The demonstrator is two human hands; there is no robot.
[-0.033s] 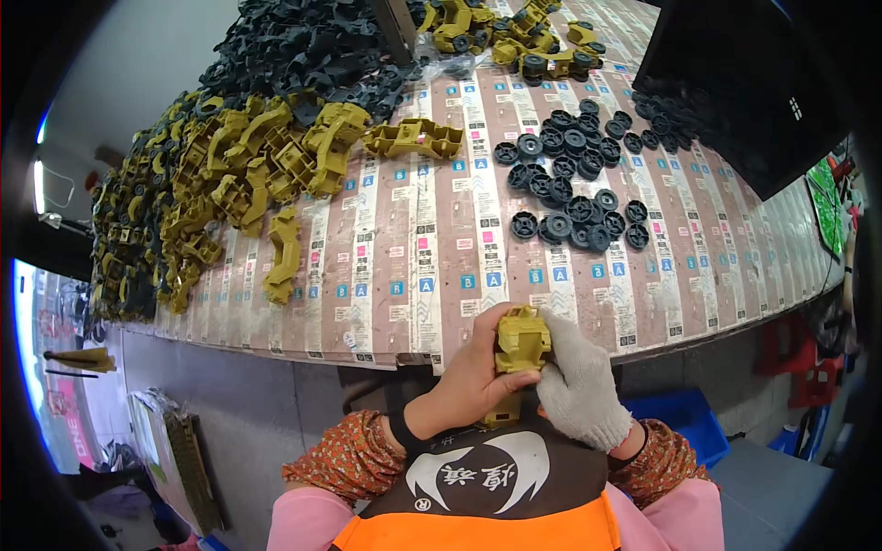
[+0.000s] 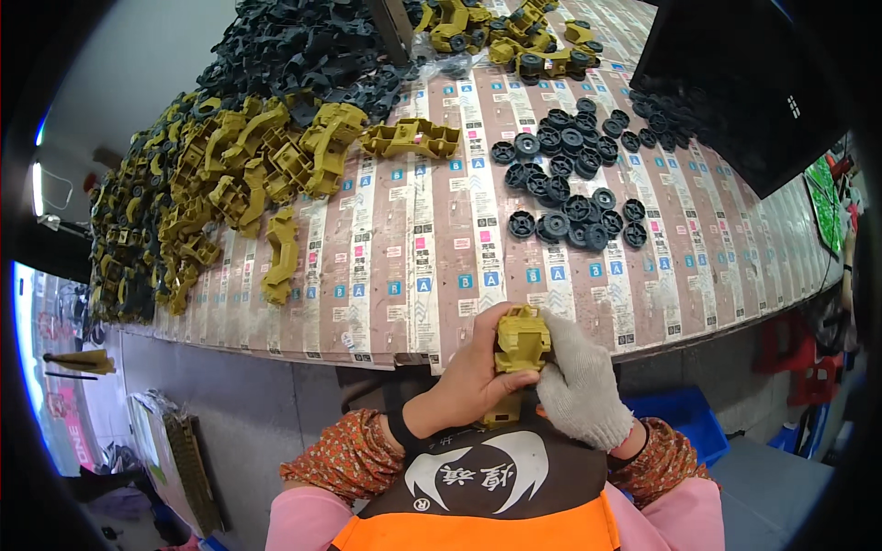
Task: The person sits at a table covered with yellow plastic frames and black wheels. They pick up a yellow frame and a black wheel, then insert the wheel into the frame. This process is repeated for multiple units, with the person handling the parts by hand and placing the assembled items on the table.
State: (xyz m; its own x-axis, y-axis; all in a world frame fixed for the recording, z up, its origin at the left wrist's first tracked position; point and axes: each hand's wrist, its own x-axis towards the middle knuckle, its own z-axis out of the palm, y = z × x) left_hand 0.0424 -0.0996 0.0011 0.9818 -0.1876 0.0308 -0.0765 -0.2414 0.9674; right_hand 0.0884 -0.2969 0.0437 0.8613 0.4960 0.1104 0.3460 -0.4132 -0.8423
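Observation:
A yellow plastic toy vehicle body (image 2: 523, 345) is held up on end at the table's near edge, close to my chest. My bare left hand (image 2: 480, 365) grips it from the left, its thumb across the lower front. On the other side, my right hand (image 2: 582, 381), in a white knitted glove, is closed against the body's right edge; its fingertips are hidden. The lower end of the yellow part shows below my left thumb, in front of the apron. Black toy wheels (image 2: 571, 209) lie loose on the table ahead, slightly right.
Yellow toy bodies (image 2: 266, 156) are heaped at the left, with a large pile of dark plastic parts (image 2: 294, 55) behind. Wheeled yellow toys (image 2: 542, 60) lie at the far side. A black screen (image 2: 735, 92) stands at right. A blue bin (image 2: 680, 422) sits below the table.

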